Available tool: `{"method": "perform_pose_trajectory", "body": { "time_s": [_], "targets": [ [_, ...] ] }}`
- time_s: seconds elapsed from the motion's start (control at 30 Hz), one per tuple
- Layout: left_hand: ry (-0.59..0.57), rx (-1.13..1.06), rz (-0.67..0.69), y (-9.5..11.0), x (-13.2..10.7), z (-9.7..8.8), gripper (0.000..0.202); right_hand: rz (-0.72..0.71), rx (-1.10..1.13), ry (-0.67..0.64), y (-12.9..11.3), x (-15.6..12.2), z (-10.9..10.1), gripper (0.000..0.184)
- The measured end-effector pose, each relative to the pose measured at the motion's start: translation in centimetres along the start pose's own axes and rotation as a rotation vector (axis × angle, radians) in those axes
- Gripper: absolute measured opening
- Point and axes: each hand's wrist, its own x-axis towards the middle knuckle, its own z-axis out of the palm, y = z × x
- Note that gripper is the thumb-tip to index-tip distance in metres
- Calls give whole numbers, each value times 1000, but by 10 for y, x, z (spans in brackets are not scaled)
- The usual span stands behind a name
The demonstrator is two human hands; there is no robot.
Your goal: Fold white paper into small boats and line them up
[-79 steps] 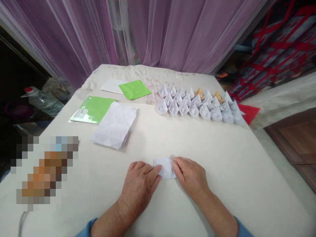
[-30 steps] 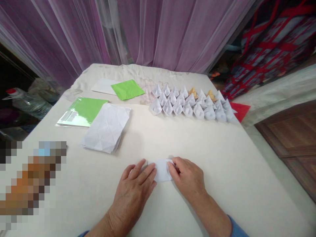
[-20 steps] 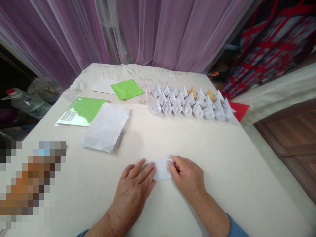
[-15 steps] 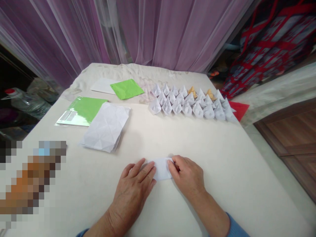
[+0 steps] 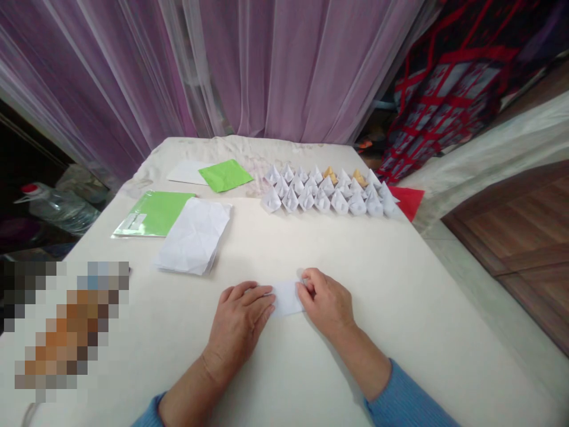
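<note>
One folded paper (image 5: 287, 298) touches left hand (image 5: 240, 317) and right hand (image 5: 326, 302).

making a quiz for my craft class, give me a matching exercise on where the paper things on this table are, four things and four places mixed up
Things
1. red sheet
2. stack of creased white sheets
3. small folded white paper
4. rows of folded paper shapes

Places
a. between the left hand and the right hand
b. at the right edge of the table
c. beside the green packet, on its right
d. far side, directly right of the loose green sheet

Pairs: 1-b, 2-c, 3-a, 4-d
</note>
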Motion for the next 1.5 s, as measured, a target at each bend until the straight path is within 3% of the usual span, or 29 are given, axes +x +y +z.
{"method": "perform_pose_trajectory", "body": {
  "time_s": [0.3, 0.5, 0.63, 0.83, 1.0, 1.1, 1.27, 1.5],
  "targets": [
    [-13, -51, -34, -9, 9, 6, 13, 9, 45, -71, 2, 1, -2, 12],
    [-22, -83, -33, -15, 13, 9, 16, -134, 126, -34, -2, 7, -3, 11],
    [-58, -98, -49, -17, 17, 7, 21, -111, 129, -126, -6, 17, -2, 11],
    [-94, -99, -74, -21, 22, 4, 23, -60, 9, -361, -1, 22, -2, 83],
    [-130, -125, -77, -28, 24, -1, 31, -99, -17, -469, 3, 22, -6, 102],
    [-157, -158, -61, -30, 26, -5, 31, -60, -28, -449, -2, 22, -5, 105],
    [-182, -192, -58, -30, 27, -8, 29, 32, -62, -291, -20, 23, 3, 99],
    [-184, -206, -70, -30, 26, -5, 36, -27, -108, -251, -32, 19, 11, 107]
  ]
}}
